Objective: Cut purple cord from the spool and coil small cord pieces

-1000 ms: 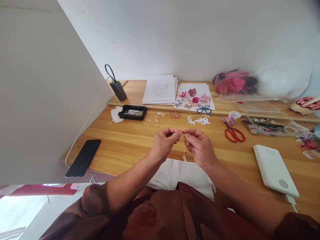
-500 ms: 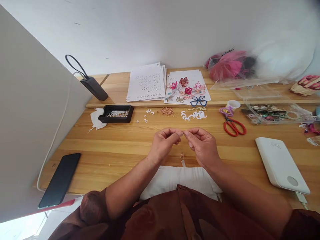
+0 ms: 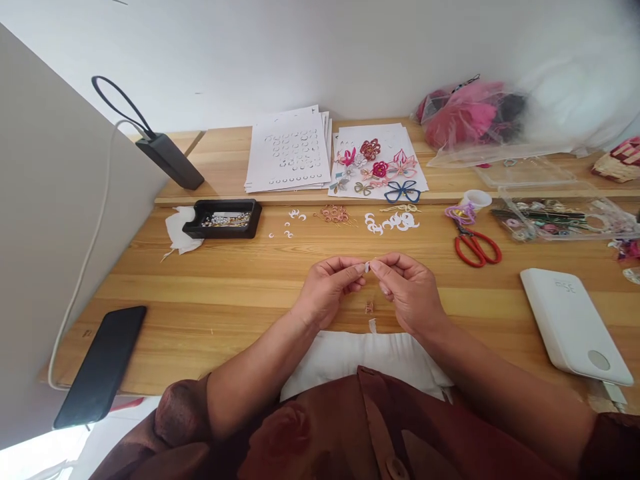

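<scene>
My left hand and my right hand meet above the table, thumb against forefinger on each. Between their fingertips shows a small white piece, pinched from both sides and mostly covered. A small copper-coloured bobbin-like item lies below the hands, close to a white scrap. Beyond the fingers are a heap of white crescent cut-outs, a cluster of copper-coloured loops with wire stems and a few loose white crescents.
Red-handled scissors lie to the right, before a white cup and a clear parts box. A white power bank is near right. Leftward are a black bead tray and phone. Wire flowers rest on paper behind.
A white piece now shows between my fingertips, where only a tiny reddish bit was visible before. The hands keep nearly the same pose. The view has shifted slightly.
</scene>
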Available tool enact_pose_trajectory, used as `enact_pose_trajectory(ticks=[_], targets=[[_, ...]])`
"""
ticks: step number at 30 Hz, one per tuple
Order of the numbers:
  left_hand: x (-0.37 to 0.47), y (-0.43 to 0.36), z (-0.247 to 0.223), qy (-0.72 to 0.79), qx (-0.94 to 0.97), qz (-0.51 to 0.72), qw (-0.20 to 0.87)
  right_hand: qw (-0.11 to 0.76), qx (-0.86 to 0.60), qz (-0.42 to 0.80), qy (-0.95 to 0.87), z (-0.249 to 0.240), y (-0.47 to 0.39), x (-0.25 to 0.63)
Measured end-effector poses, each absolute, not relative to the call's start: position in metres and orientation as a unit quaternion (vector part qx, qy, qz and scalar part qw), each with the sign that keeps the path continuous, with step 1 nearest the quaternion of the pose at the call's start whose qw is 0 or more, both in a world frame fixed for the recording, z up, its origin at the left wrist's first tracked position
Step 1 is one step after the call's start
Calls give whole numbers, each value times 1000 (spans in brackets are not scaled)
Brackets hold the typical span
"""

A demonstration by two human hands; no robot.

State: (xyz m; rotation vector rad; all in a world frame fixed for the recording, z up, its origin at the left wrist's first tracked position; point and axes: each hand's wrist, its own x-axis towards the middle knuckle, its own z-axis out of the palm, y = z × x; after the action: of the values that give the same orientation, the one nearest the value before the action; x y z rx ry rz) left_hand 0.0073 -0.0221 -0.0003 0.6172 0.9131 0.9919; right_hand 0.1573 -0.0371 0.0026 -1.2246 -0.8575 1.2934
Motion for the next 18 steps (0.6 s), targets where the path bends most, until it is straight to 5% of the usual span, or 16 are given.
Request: enact_pose_trajectory(ticks=[18], targets=[[8, -26, 3, 410, 268, 458, 742, 551, -528, 556, -330, 0, -40, 153]])
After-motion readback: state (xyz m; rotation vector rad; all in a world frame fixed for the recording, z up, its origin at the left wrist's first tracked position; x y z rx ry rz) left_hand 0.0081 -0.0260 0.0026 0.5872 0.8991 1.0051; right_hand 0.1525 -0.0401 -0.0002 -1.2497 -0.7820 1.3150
